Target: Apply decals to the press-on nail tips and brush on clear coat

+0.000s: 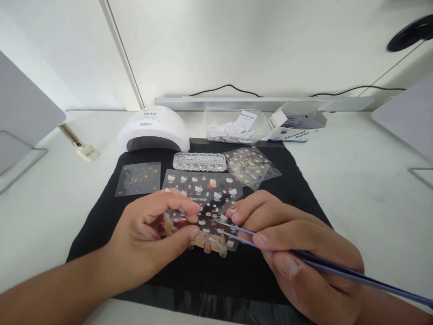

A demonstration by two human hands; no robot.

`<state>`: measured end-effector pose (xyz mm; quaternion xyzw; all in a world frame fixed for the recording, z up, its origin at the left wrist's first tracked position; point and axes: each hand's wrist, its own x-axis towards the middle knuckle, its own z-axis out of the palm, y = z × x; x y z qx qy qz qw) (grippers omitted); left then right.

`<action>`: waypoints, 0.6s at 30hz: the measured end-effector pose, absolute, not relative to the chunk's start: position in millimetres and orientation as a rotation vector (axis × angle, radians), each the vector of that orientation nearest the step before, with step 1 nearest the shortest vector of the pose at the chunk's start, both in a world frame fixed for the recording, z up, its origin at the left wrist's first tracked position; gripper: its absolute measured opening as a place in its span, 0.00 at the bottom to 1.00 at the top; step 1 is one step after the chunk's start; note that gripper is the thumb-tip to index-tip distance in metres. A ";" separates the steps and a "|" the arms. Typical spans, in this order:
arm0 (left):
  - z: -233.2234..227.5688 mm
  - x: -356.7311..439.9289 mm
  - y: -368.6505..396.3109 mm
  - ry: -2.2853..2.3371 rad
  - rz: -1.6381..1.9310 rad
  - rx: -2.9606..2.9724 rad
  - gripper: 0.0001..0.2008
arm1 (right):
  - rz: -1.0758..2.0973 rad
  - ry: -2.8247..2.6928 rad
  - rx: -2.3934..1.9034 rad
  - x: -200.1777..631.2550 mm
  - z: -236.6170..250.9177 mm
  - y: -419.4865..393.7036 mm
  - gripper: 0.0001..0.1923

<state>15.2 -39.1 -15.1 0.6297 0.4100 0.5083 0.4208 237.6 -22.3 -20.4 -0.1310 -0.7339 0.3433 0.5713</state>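
My right hand (301, 243) is closed round a pair of blue-purple tweezers (324, 266). Their pale, slightly parted tips lie over a clear sticker sheet (211, 192) with white cat-face and red designs. My left hand (152, 239) curls over the sheet's left side, thumb and fingertips drawn close together; whatever is between them, if anything, is too small to make out. Several nail tips (222, 249) with clear, yellowish and red decoration show beneath the sheet's lower part and inside the curl of my left hand. Their base is mostly hidden.
On the black mat (203, 280) lie a clear compartment case of gems (199, 161), more sticker sheets (252, 164) and a gold-flecked sheet (138, 179). Behind stand a white nail lamp (154, 128), a clear tub of pads (233, 126) and an alcohol pad box (297, 122). A polish bottle (87, 152) lies left.
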 end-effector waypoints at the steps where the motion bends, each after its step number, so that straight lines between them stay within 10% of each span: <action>1: -15.0 15.1 -38.8 1.023 1.268 1.574 0.17 | 0.798 -1.733 -0.305 237.8 -19.5 -22.3 0.11; 18: -17.5 8.7 -39.1 0.826 1.313 1.370 0.34 | 0.805 -1.638 -0.400 235.8 -19.6 -25.6 0.10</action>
